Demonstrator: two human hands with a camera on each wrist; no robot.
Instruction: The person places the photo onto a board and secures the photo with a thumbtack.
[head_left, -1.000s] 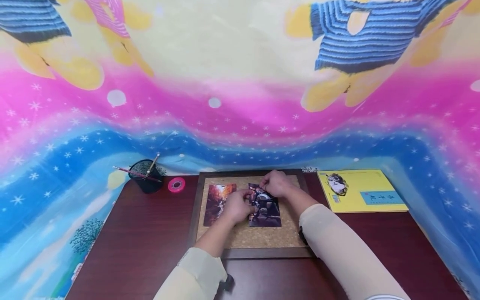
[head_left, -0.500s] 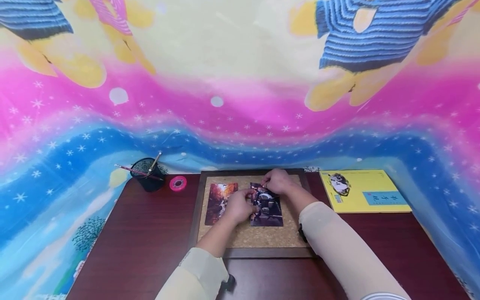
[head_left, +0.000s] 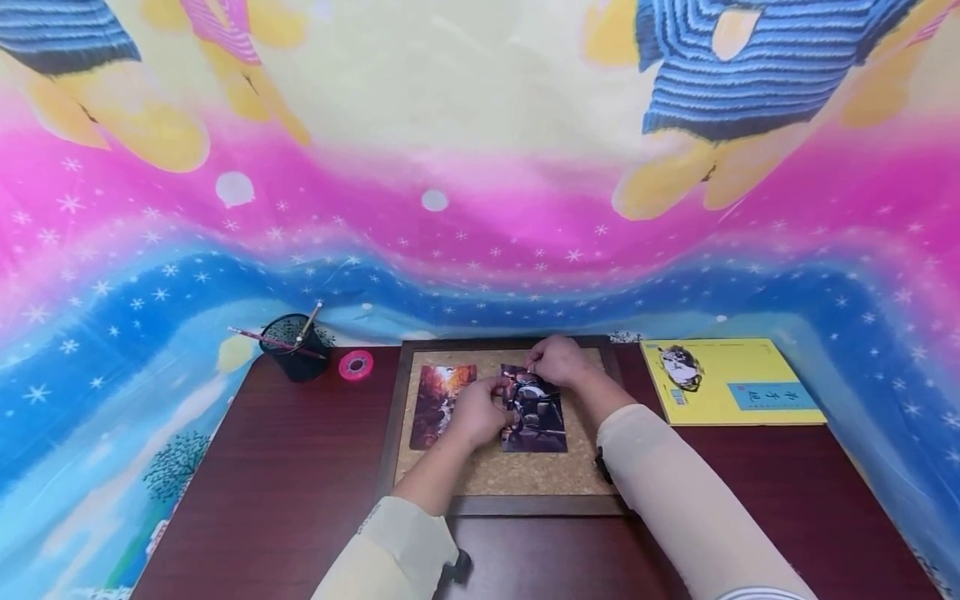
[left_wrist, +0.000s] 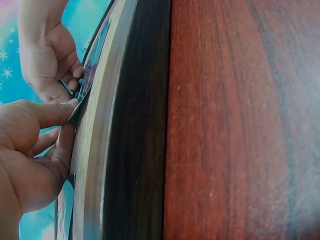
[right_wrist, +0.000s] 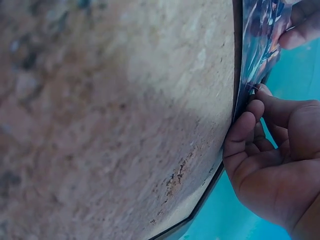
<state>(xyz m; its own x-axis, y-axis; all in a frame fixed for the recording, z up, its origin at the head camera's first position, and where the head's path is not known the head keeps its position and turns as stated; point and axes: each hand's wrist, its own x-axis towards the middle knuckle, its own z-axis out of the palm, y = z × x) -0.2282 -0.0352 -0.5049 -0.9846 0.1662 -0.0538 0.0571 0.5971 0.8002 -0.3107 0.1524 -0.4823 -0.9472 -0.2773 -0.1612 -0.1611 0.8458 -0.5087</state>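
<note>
A dark photo lies on the framed corkboard, right of a photo with orange autumn colours. With thumb and finger my left hand pinches the dark photo's left edge, which lifts a little off the cork in the left wrist view. My right hand is at that photo's top edge. In the right wrist view, its thumb and finger pinch a thin pin whose needle points at the photo; the pin's head is hidden by the fingertips.
On the dark red table, a black mesh pen holder with pencils stands at the back left, beside a pink tape roll. A yellow book lies right of the board. A printed curtain hangs behind.
Both hands stay in nearly the same places on the dark photo. The head view has shifted very slightly.
</note>
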